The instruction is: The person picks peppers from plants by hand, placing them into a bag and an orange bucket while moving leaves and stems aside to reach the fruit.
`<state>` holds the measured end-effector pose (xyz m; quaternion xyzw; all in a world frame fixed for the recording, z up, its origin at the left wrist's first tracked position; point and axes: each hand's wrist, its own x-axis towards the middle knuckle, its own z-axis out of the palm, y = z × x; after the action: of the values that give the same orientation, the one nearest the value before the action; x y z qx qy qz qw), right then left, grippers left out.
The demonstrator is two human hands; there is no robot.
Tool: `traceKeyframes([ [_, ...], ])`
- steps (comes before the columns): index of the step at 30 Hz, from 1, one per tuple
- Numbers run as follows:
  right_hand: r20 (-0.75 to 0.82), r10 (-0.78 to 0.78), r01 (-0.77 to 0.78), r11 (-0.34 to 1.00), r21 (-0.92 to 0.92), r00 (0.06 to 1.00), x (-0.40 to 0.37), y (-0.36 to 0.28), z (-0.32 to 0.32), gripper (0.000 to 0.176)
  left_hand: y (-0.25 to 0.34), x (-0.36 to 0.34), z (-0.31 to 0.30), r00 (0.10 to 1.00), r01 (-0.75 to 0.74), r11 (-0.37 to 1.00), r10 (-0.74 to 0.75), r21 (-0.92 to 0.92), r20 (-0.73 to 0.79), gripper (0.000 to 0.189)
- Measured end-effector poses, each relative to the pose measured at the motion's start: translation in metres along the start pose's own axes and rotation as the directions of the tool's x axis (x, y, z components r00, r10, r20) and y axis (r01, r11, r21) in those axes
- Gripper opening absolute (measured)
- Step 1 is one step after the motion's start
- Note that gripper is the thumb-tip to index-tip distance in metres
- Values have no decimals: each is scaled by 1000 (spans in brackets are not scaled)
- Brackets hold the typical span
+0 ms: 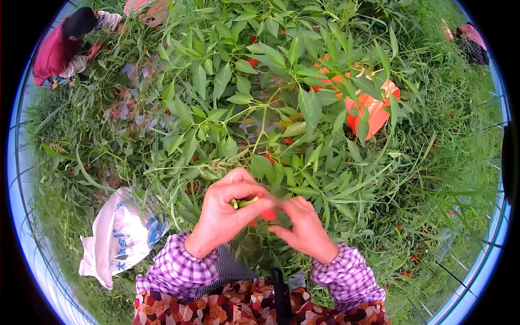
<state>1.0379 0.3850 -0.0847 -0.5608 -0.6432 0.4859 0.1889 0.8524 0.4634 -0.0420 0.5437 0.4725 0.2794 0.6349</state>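
Red peppers [267, 213] with green stems sit in my left hand [230, 208], whose fingers are closed round them. The stems poke out between thumb and fingers. Close beside it on the right is my right hand [304, 226], its fingertips near the peppers and its thumb apart from the fingers; the fingertips are blurred, and nothing shows in its grip. Both hands are low in the middle of the view, in front of a leafy green pepper plant [264, 116]. A few red peppers show among its leaves.
A white sack with blue print [123, 238] lies at the lower left. An orange-red plastic container [374, 111] stands behind leaves at the upper right. One person [57, 51] crouches at the upper left; another [472, 43] is partly visible at the far right. Tall grass [455, 157] grows at the right.
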Motion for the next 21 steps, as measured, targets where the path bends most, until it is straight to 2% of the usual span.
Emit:
traceKeyframes([
  [1,-7,13,-11,986,167,1000,-5,-5,-3,63,1,-4,6,999,48,997,-46,-61,29,12],
  [3,-25,46,-29,882,471,999,-16,-13,-9,85,-5,-13,22,981,92,976,-56,-198,183,8],
  [4,146,23,-106,802,587,989,-20,-12,-15,103,-6,-17,34,976,126,949,-66,-290,209,9],
  [5,156,-119,10,824,566,981,-25,-1,-12,95,-7,-20,47,969,163,911,-75,-378,237,10],
  [7,177,-24,-118,658,744,984,-42,4,-3,83,-13,-22,67,960,174,902,-66,-394,273,16],
  [8,192,30,-164,655,737,981,-54,7,-5,76,-19,-23,79,952,175,907,-56,-383,302,17],
  [9,227,81,-230,595,770,971,-69,12,-11,68,-23,-22,87,943,175,912,-48,-370,329,19],
  [10,261,132,-291,526,799,956,-84,17,-17,61,-24,-19,92,922,107,962,-1,-252,388,32],
  [11,294,182,-345,452,822,938,-100,22,-23,53,-26,-20,97,906,176,948,-51,-265,420,43],
  [13,224,418,-329,198,923,880,-121,18,-52,46,-22,-17,93,931,159,950,-54,-269,360,51],
  [14,104,519,-226,179,958,848,-130,30,-68,45,-24,-13,81,952,-21,997,43,-74,304,52],
  [15,-12,613,-117,170,978,790,-136,45,-85,44,-28,-10,69,966,-53,998,43,30,256,46],
  [17,-240,727,-29,336,942,644,-125,82,-127,49,-46,-14,48,976,172,983,-161,-69,146,37],
  [18,-297,740,-14,383,924,603,-110,108,-152,48,-51,-16,37,972,208,978,-206,-12,111,34],
  [19,-306,763,29,354,935,569,-87,138,-179,48,-55,-18,27,967,243,969,-245,42,72,31],
  [20,-333,735,63,370,927,590,-63,170,-206,46,-58,-20,19,964,256,963,-261,88,47,30],
  [21,-372,783,-83,470,879,498,-45,195,-234,47,-61,-23,14,968,245,964,-249,99,28,28],
])
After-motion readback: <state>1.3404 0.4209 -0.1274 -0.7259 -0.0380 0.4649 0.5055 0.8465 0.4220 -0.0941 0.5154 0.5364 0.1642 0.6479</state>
